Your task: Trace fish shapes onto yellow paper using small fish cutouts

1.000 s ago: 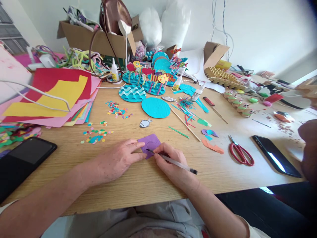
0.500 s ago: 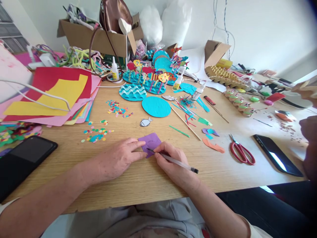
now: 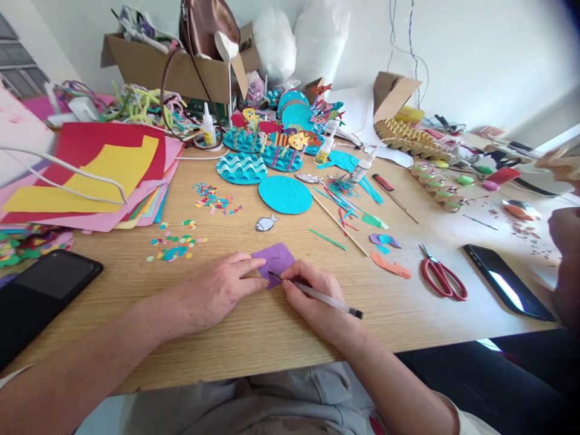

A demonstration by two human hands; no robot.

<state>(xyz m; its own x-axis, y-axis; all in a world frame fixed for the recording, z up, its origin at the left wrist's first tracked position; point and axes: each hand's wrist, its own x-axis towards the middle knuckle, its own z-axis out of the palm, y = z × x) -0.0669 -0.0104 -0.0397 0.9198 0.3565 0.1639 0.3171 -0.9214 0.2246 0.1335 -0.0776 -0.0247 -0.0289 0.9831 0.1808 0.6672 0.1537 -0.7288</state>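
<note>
A small purple paper piece [image 3: 280, 254] lies on the table near its front edge, with faint curved lines drawn on it. My left hand [image 3: 222, 287] rests flat with fingers stretched out, the fingertips pressing on the paper's left side. Held in my right hand [image 3: 315, 296] is a pen [image 3: 326, 296] with a pale barrel and black end, its tip touching the paper. Just beyond the paper lies a white paper fish [image 3: 266, 223] with dark outlines. Behind it sits a blue oval disc [image 3: 285, 195].
Red-handled scissors [image 3: 441, 278] and a phone [image 3: 507, 284] lie to the right; another phone [image 3: 49, 296] is at left. Paper dots [image 3: 176, 244], a wooden stick [image 3: 342, 226], glue bottles [image 3: 363, 166] and coloured sheets [image 3: 90, 175] surround the work area. Part of another person [image 3: 566, 260] shows at the right edge.
The view has shifted very slightly. Both hands, the pen and the purple paper stay in nearly the same place.
</note>
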